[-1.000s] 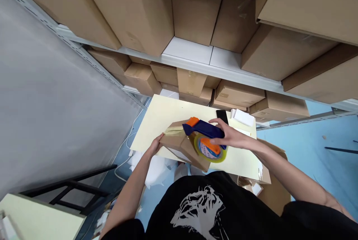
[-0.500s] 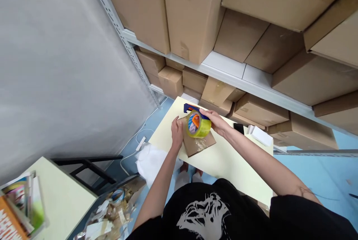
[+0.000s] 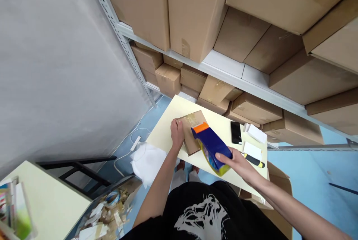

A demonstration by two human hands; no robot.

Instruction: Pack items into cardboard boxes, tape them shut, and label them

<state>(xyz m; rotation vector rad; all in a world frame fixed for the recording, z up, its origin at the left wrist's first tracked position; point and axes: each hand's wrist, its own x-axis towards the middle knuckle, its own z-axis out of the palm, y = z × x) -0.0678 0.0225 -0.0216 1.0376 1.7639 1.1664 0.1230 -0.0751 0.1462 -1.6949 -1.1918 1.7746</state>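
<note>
A small brown cardboard box (image 3: pixel 192 128) lies on the pale yellow table (image 3: pixel 223 128), with clear tape across its top. My left hand (image 3: pixel 177 134) rests on the box's left side, fingers closed over its edge. My right hand (image 3: pixel 234 161) grips the handle of a blue and orange tape dispenser (image 3: pixel 210 144) with a yellow-green roll. The dispenser's orange front end is at the box's near right edge.
A black phone (image 3: pixel 235 132), white cards (image 3: pixel 256 133) and a black and yellow cutter (image 3: pixel 254 160) lie on the table's right part. Grey shelves (image 3: pixel 223 65) packed with cardboard boxes stand behind. A second table (image 3: pixel 50 199) and a bin of scraps (image 3: pixel 106 210) are at lower left.
My right hand has drawn the tape dispenser from the box's far edge back over its top toward me, leaving tape on it. My left hand stays on the box.
</note>
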